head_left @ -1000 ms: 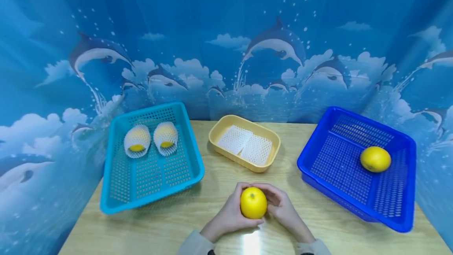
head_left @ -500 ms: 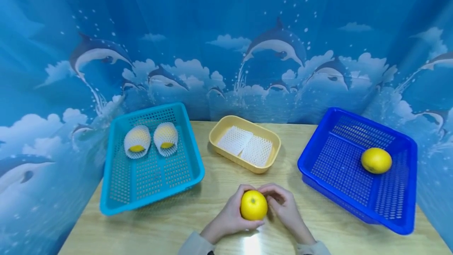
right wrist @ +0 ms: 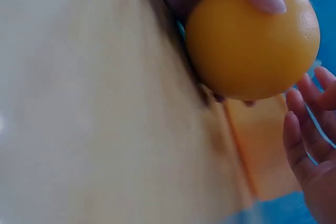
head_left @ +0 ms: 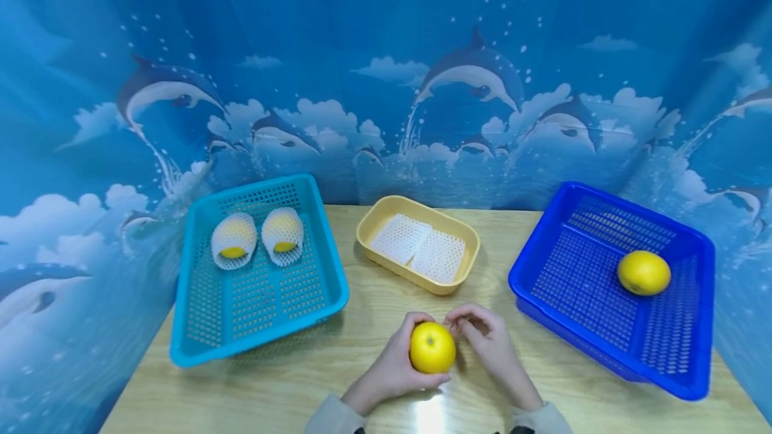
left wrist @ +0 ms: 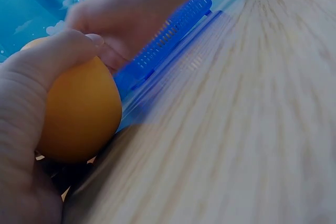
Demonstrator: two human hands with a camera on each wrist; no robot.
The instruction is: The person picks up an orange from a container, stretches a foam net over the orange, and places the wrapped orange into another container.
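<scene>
Far L: teal basket (head_left: pixel 274 286), perforated, sitting angled on wood-grain tbl (head_left: pixel 271 394); in its back half a netted fruit (head_left: pixel 234 240) &, just R of it, a 2nd netted fruit (head_left: pixel 282 236), small gap b/w, each w/ white foam mesh round it & a yellow patch showing at the near end. Next, pale sleeve (head_left: pixel 334 415) at bottom edge, then L hand (head_left: pixel 398 367): curled round a yellow fruit (head_left: pixel 432 348) from its L side, digits on far & near edges. So that fruit's front-ctr, b/w the two baskets, stem mark up; low over tbl, can't tell if touching. Behind it, tan tray (head_left: pixel 395 270), angled, w/ a white foam net (head_left: pixel 401 238) & 2nd foam net (head_left: pixel 438 256) lying flat side by side. R of the held fruit, R hand (head_left: pixel 490 347): fingers loosely bent & a bit spread per R wrist view, nothing seen in its grasp, tips just beside fruit, contact unclear. Below it, other sleeve (head_left: pixel 543 417), dark band (head_left: pixel 522 430) at wrist. Far R: dark-blue basket (head_left: pixel 579 286), also perforated, tilted the opp. way, w/ bare-skinned fruit (head_left: pixel 643 273), yellow, twd its R side. Bkgd, full width: blue curtain (head_left: pixel 338 32) w/ dolphins, clouds, etc.
</scene>
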